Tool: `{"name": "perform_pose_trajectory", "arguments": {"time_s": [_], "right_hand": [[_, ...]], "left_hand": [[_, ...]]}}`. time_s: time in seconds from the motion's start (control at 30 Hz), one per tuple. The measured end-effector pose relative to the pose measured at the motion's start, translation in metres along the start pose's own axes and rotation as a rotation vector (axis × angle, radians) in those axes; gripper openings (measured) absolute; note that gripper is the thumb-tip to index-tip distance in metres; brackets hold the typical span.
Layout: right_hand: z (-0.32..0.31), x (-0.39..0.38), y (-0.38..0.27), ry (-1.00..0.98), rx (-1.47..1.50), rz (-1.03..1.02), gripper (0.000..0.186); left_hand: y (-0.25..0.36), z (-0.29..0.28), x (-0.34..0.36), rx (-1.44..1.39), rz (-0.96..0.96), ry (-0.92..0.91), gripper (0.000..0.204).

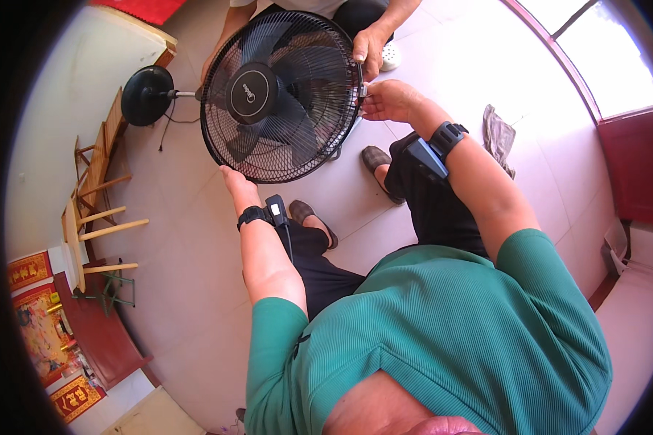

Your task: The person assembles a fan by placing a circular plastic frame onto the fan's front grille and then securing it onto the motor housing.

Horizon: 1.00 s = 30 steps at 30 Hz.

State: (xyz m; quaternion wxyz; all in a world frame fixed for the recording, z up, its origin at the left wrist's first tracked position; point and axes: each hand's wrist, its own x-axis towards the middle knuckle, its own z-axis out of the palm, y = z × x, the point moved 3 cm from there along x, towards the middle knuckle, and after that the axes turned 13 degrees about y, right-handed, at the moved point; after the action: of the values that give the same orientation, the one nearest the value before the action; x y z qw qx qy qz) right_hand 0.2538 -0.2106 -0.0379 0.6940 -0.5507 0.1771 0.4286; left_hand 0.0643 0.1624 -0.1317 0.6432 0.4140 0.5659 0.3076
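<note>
A black pedestal fan with a round wire guard [294, 161] is held up in front of me, its blades showing through the wires. My left hand [239, 185] grips the guard's lower left rim; the thumb shows and the fingers are partly hidden behind it. At the right rim, my right hand [393, 101] has its fingers closed at a small metal clip [363, 90]. A co-worker's hand [371, 49] holds the same rim just above my right hand. Their other hand is mostly hidden behind the guard's upper left.
The fan's round black base [146, 96] and pole reach out to the left, with a cord hanging. Wooden stools [87, 217] line the left wall. A grey rag [498, 138] lies on the tiles at right, near a door [635, 159]. The co-worker crouches opposite.
</note>
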Motion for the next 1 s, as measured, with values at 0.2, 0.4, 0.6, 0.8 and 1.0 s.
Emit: {"name": "perform_pose_trajectory", "arguments": {"time_s": [0.2, 0.4, 0.6, 0.8, 1.0], "right_hand": [[-0.016, 0.013, 0.008, -0.224, 0.109, 0.027, 0.032], [-0.008, 0.008, 0.017, -0.150, 0.055, -0.210, 0.049], [0.005, -0.022, -0.005, 0.116, -0.225, -0.339, 0.042], [0.002, -0.008, -0.004, 0.093, -0.204, -0.338, 0.042], [0.020, -0.018, -0.009, 0.207, -0.368, -0.363, 0.042]], "left_hand": [[-0.009, -0.005, 0.027, 0.007, 0.103, -0.030, 0.063], [-0.005, -0.002, 0.009, 0.009, 0.051, 0.012, 0.061], [-0.007, -0.006, 0.009, -0.011, 0.041, 0.074, 0.061], [-0.007, -0.006, 0.004, -0.051, 0.065, 0.080, 0.060], [-0.004, -0.010, -0.006, -0.133, 0.073, 0.006, 0.058]]}}
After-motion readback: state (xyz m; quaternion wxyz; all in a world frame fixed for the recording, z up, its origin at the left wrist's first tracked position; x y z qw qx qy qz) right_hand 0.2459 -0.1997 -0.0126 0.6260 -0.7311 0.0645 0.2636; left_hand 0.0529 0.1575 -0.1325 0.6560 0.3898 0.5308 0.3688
